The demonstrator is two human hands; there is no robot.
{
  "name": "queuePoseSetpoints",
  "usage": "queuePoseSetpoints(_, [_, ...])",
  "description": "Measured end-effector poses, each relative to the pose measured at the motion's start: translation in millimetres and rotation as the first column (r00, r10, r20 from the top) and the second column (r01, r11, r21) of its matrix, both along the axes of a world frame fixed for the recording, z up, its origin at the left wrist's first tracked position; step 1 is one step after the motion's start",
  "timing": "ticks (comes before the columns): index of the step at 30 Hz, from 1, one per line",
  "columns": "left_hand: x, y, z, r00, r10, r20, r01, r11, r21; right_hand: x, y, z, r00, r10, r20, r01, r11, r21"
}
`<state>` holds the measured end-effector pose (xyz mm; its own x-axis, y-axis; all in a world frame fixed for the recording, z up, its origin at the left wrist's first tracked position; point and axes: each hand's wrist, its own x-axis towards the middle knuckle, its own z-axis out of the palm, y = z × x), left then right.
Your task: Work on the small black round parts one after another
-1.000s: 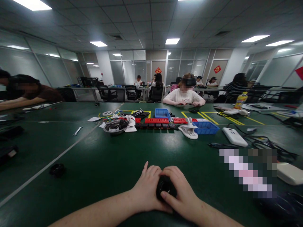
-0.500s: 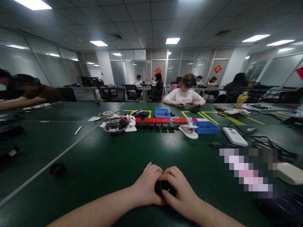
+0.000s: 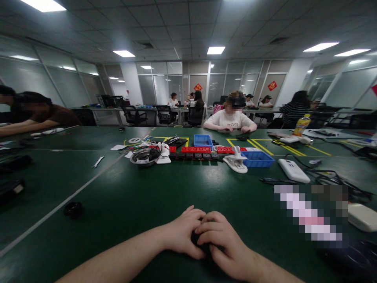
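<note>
Near the table's front edge, my left hand (image 3: 185, 231) and my right hand (image 3: 224, 240) meet around a small black rounded object (image 3: 196, 238). My left fingers curl over its far side while the thumb lies along the near side. The right fingers and thumb close on it from the right, their tips touching my left hand. Most of the object is hidden between the hands, so its kind cannot be made out. To the left lies another black part (image 3: 73, 210), apart from both hands.
A red and black power strip (image 3: 196, 152), blue bins (image 3: 257, 158), a white clip (image 3: 236, 162) and a metal bowl of cables (image 3: 144, 157) stand across the table. At right lie a white device (image 3: 293, 170) and cords. A person (image 3: 231, 118) sits opposite.
My right hand has shifted slightly down and its fingers cover more of the black object. Less of the object's shiny surface shows. My left hand has barely moved.
</note>
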<state>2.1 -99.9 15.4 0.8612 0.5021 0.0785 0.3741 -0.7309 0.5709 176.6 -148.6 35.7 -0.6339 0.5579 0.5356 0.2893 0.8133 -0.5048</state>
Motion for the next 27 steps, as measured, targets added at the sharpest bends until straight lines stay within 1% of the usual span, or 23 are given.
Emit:
queuePoseSetpoints(4, [0, 0, -0.2, 1.000, -0.006, 0.002, 0.006, 1.000, 0.008, 0, 0, 0.4, 1.000, 0.009, 0.002, -0.009, 1.000, -0.004])
queuePoseSetpoints(9, [0, -2, 4.0, 1.000, 0.008, 0.012, -0.008, 1.000, -0.003, 0, -1, -1.4, 1.000, 0.012, -0.022, -0.012, 1.000, -0.002])
queuePoseSetpoints(11, [1, -4, 4.2, 1.000, 0.024, 0.012, -0.024, 1.000, -0.001, 0, 0, -4.8, 0.999, -0.024, -0.037, 0.023, 0.999, -0.026])
queuePoseSetpoints(15, [2, -5, -1.2, 0.996, 0.084, 0.022, -0.085, 0.995, 0.047, 0, 4, -12.9, 0.987, -0.156, -0.037, 0.152, 0.984, -0.095])
queuePoseSetpoints(18, [2, -4, -5.3, 0.987, 0.153, 0.057, -0.156, 0.986, 0.056, -1, 6, -16.0, 0.976, -0.213, 0.048, 0.217, 0.971, -0.099])
queuePoseSetpoints(20, [2, -3, -6.1, 0.982, 0.177, 0.063, -0.181, 0.982, 0.054, -2, 6, -16.8, 0.962, -0.247, 0.118, 0.258, 0.962, -0.089])
queuePoseSetpoints(22, [3, -3, -6.0, 0.979, 0.193, 0.063, -0.197, 0.978, 0.068, -1, 5, -17.8, 0.955, -0.267, 0.133, 0.277, 0.959, -0.063])
queuePoseSetpoints(23, [3, -3, -5.9, 0.977, 0.204, 0.065, -0.209, 0.975, 0.079, 0, 6, -18.6, 0.957, -0.269, 0.108, 0.275, 0.960, -0.048])
queuePoseSetpoints(25, [4, -4, -5.9, 0.968, 0.240, 0.070, -0.247, 0.964, 0.102, 3, 7, -20.9, 0.958, -0.286, 0.007, 0.286, 0.958, -0.021])
queuePoseSetpoints(27, [5, -3, -6.0, 0.950, 0.304, 0.069, -0.311, 0.944, 0.112, 7, 11, -24.4, 0.934, -0.343, -0.100, 0.342, 0.939, -0.028])
